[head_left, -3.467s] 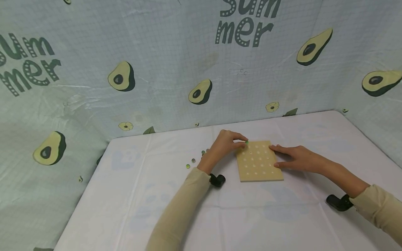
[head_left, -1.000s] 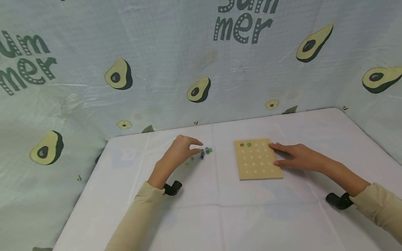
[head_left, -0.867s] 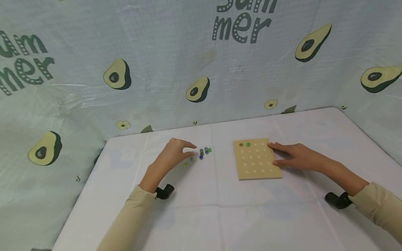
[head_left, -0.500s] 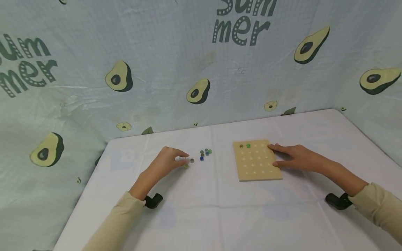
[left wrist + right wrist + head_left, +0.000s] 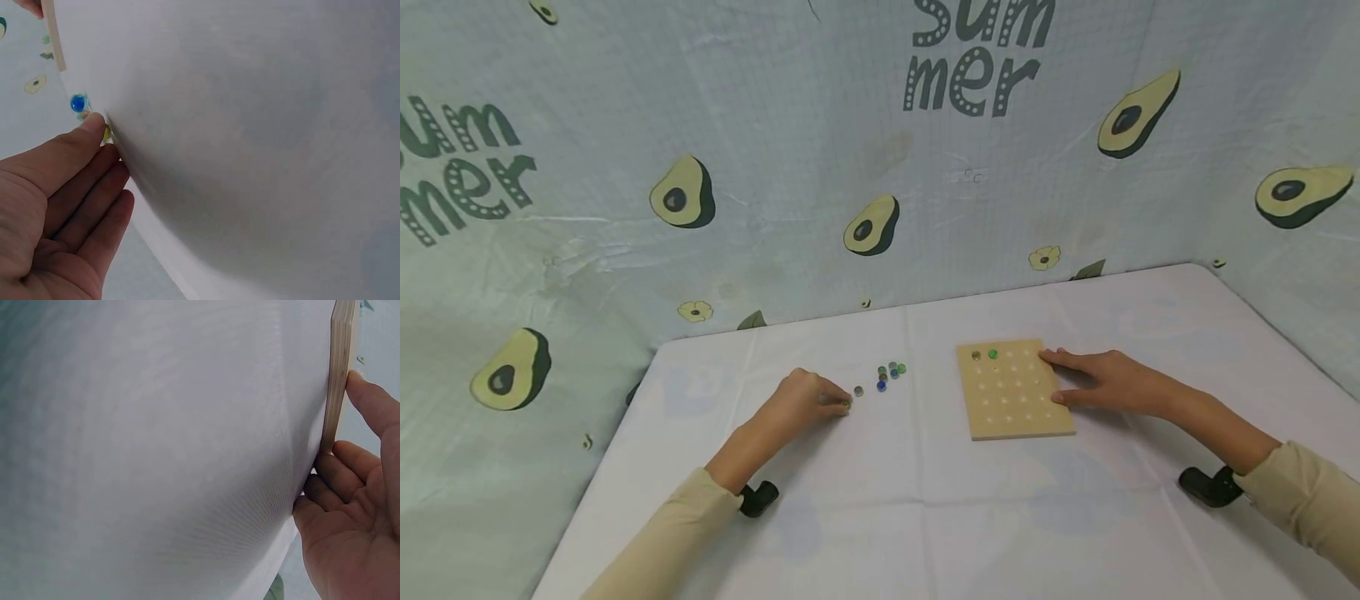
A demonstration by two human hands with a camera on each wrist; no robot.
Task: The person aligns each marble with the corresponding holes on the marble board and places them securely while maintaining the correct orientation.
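My left hand (image 5: pixel 793 406) is low over the tabletop, its thumb and index fingertips pinching a small yellow-green glass marble (image 5: pixel 107 134). Most of that marble is covered by the fingers. To its right lie a grey marble (image 5: pixel 858 391) and a loose cluster of several marbles, among them a dark blue marble (image 5: pixel 882 386). My right hand (image 5: pixel 1108 382) touches the right edge of a square wooden board (image 5: pixel 1018 434) with extended fingers and thumb. Rows of shallow hollows cover the board. A brownish marble (image 5: pixel 976 355) and a green marble (image 5: pixel 993 354) sit in its far-left row.
A white cloth (image 5: pixel 865 533) covers the table. Behind it hangs a pale curtain (image 5: pixel 790 167) printed with avocados and lettering. Black wrist cameras are strapped under both forearms.
The left hand has moved from the board, past the marble cluster, left and nearer to the yellow-green marble, and closed its fingertips on it. The green marble now sits in the board. Right hand stays put.
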